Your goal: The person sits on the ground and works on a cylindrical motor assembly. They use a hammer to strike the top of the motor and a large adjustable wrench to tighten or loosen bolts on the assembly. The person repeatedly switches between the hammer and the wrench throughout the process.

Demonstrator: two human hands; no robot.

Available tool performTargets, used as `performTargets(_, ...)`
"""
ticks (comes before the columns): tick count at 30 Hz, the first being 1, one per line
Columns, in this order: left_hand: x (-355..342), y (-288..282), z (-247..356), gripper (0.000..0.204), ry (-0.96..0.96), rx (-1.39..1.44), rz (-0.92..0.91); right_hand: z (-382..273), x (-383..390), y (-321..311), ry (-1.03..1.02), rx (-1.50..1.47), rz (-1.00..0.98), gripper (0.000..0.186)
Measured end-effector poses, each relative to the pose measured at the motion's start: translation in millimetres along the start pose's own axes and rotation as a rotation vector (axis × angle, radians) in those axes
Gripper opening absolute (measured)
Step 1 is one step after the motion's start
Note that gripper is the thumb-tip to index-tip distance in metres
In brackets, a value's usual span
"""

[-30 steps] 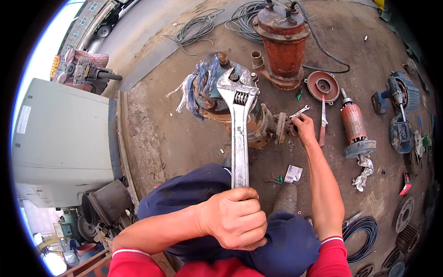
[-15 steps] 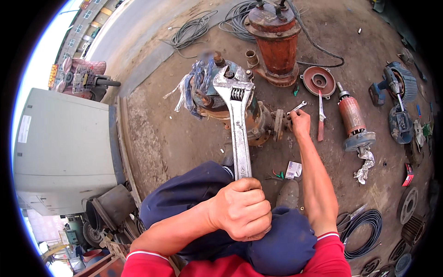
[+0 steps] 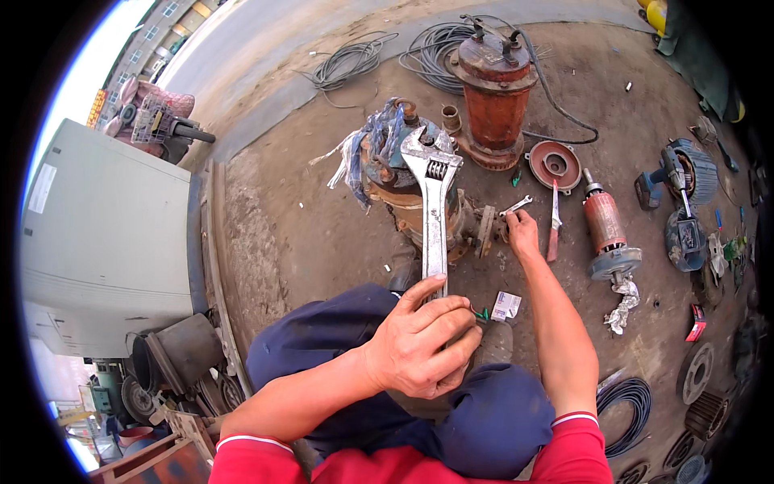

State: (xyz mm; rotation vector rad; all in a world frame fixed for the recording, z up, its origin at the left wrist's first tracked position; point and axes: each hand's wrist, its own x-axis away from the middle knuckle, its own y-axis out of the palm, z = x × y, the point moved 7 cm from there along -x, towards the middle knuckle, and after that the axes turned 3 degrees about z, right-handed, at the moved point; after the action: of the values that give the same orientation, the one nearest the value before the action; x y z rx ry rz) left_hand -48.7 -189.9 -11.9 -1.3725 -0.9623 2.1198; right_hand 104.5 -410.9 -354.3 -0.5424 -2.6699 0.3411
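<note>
My left hand (image 3: 423, 343) holds a large adjustable wrench (image 3: 435, 218) by the end of its handle, fingers curled loosely. The wrench's jaw overlaps the top of a rusty pump body (image 3: 403, 198) in view; contact cannot be made out. Blue-white rope (image 3: 379, 141) is wrapped about that pump's top. My right hand (image 3: 524, 234) is closed beside the pump's side flange (image 3: 485, 231), what it grips being hidden. A small open-end wrench (image 3: 516, 206) shows just beyond its fingertips; whether they touch it is unclear.
A red-brown motor housing (image 3: 493, 113) stands behind the pump. To the right are a round red cover (image 3: 555, 165), a knife (image 3: 555, 226), a rotor (image 3: 606, 222) and a cordless power tool (image 3: 657, 181). A small box (image 3: 505, 306) and coiled cable (image 3: 625, 415) lie nearer. A large pale cabinet (image 3: 113, 242) stands left.
The view has shifted, so the ground objects sit lower. My left hand's fingers have loosened and spread somewhat on the wrench handle. My right hand stays beside the flange.
</note>
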Motion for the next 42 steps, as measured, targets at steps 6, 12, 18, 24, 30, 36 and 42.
performTargets(6,43,-1,-6,0.09,-0.545,0.085,0.104,-8,37,-31,-0.143,0.313,0.007,0.054)
performTargets(12,64,23,0,0.096,-1.0,0.798,0.149,-8,97,-72,-0.027,0.326,-0.045,0.052)
performTargets(18,50,-31,-16,0.053,-0.694,0.366,-0.123,90,177,-129,0.132,0.331,0.015,0.052)
performTargets(24,33,-55,-42,0.045,-0.626,0.1,-0.503,261,313,-189,0.439,0.677,0.27,0.055)
performTargets(30,69,1,-61,0.037,-0.533,0.001,-1.014,356,396,-169,0.448,0.539,0.489,0.053)
performTargets(36,73,64,-52,0.044,-0.292,-0.046,-1.136,296,398,-149,0.225,0.753,0.408,0.051)
performTargets(42,59,172,-69,0.053,-0.207,-0.059,-1.066,259,379,-118,0.297,0.701,0.21,0.048)
